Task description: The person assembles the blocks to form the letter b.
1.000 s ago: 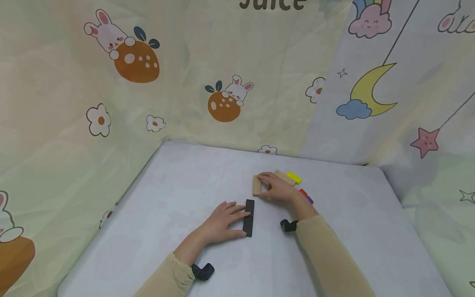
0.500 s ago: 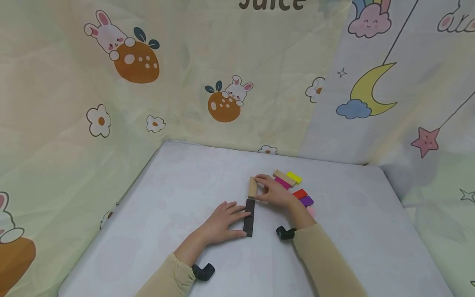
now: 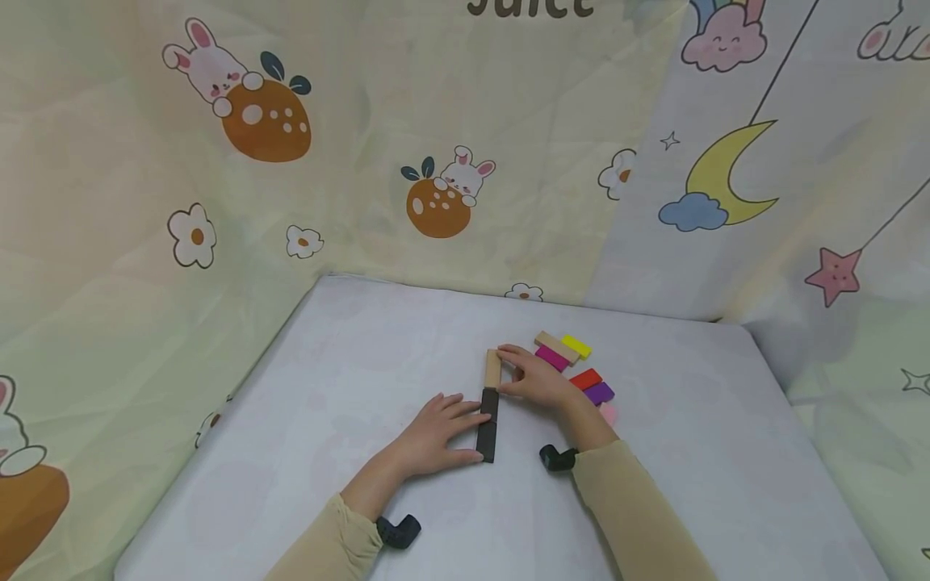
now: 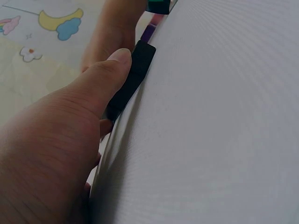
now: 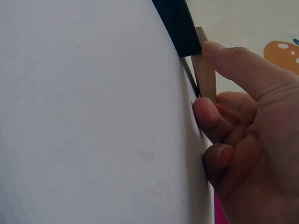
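On the white table, two black blocks lie end to end, the far black block [image 3: 492, 398] and the near black block [image 3: 486, 445]. My left hand [image 3: 434, 436] rests along their left side with fingers spread and fairly straight; its thumb [image 4: 105, 77] lies against the black in the left wrist view. Past the far black block, in line with it, lies a plain wooden block [image 3: 492, 369]. My right hand [image 3: 538, 379] pinches this wooden block between thumb and fingers from its right side. In the right wrist view, the thumb's tip [image 5: 212, 49] is close to the black end.
Right of the row lie another wooden block [image 3: 556, 347], a yellow block [image 3: 576, 347] and a magenta block [image 3: 552, 358]. Nearer are a red block [image 3: 585, 379], a purple block [image 3: 599, 394] and a pink block [image 3: 608, 414], partly behind the right forearm. Printed cloth [image 3: 363, 202] hangs behind the table [image 3: 291, 387].
My right hand has brought the wooden block left and slightly nearer, up to the far end of the black blocks. The left hand has stayed in place.
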Tool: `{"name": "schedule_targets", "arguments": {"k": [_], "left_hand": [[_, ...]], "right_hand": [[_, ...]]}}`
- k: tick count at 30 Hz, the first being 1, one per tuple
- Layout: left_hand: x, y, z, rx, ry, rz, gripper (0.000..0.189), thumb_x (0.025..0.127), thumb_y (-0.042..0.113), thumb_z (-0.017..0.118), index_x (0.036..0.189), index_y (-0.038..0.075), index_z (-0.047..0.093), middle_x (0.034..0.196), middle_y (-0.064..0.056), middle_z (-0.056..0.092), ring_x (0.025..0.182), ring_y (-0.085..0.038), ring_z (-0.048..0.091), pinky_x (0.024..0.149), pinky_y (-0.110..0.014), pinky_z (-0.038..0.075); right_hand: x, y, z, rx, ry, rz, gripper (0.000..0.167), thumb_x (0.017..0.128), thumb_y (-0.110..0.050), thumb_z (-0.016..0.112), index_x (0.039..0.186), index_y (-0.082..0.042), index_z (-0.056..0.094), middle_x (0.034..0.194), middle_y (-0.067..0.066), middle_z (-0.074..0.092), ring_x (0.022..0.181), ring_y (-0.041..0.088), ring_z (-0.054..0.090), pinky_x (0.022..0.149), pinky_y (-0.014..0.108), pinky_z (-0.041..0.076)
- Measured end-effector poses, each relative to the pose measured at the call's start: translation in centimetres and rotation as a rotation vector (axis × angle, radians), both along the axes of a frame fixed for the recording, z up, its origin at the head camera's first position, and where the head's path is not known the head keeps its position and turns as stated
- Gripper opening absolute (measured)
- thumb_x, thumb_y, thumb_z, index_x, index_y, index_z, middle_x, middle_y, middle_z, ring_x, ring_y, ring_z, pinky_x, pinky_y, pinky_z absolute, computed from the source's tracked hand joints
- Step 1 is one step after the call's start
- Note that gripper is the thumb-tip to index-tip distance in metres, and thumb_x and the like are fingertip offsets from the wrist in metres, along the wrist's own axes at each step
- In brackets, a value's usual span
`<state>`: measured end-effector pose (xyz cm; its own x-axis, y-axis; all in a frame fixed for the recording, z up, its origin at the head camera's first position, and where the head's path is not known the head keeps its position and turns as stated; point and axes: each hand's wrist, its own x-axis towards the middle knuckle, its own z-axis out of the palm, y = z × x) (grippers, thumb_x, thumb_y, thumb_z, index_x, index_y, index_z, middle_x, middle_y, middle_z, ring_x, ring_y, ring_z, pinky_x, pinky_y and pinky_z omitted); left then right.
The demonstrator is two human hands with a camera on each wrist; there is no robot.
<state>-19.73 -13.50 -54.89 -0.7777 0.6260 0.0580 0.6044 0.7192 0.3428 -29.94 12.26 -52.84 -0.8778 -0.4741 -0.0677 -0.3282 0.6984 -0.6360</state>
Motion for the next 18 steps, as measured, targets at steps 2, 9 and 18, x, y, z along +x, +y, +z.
{"name": "schedule_targets", "arguments": {"k": [2, 9, 18], "left_hand": [[-0.05, 0.02, -0.07, 0.001, 0.003, 0.0, 0.067, 0.089, 0.073, 0.048, 0.148, 0.044, 0.04, 0.156, 0.01, 0.041, 0.149, -0.025, 0.029, 0.124, -0.054, 0.017], [-0.03, 0.04, -0.06, -0.009, 0.004, 0.006, 0.067, 0.089, 0.074, 0.047, 0.149, 0.044, 0.039, 0.156, 0.01, 0.041, 0.149, -0.025, 0.029, 0.124, -0.054, 0.017], [0.01, 0.09, -0.06, 0.001, 0.001, 0.004, 0.067, 0.089, 0.074, 0.048, 0.148, 0.044, 0.039, 0.156, 0.01, 0.04, 0.149, -0.024, 0.029, 0.124, -0.053, 0.017]], "right_hand": [[-0.05, 0.01, -0.07, 0.006, -0.002, -0.003, 0.076, 0.085, -0.038, 0.077, 0.151, -0.027, 0.041, 0.159, -0.001, 0.035, 0.083, 0.012, 0.055, 0.075, 0.025, 0.052], [0.09, -0.09, 0.05, 0.037, 0.002, 0.008, 0.077, 0.086, -0.039, 0.075, 0.153, -0.026, 0.039, 0.159, -0.001, 0.035, 0.085, 0.012, 0.054, 0.077, 0.025, 0.051], [0.32, -0.21, 0.17, 0.056, -0.001, -0.007, 0.076, 0.086, -0.041, 0.075, 0.152, -0.027, 0.039, 0.159, -0.002, 0.035, 0.085, 0.012, 0.054, 0.077, 0.024, 0.051]]}}
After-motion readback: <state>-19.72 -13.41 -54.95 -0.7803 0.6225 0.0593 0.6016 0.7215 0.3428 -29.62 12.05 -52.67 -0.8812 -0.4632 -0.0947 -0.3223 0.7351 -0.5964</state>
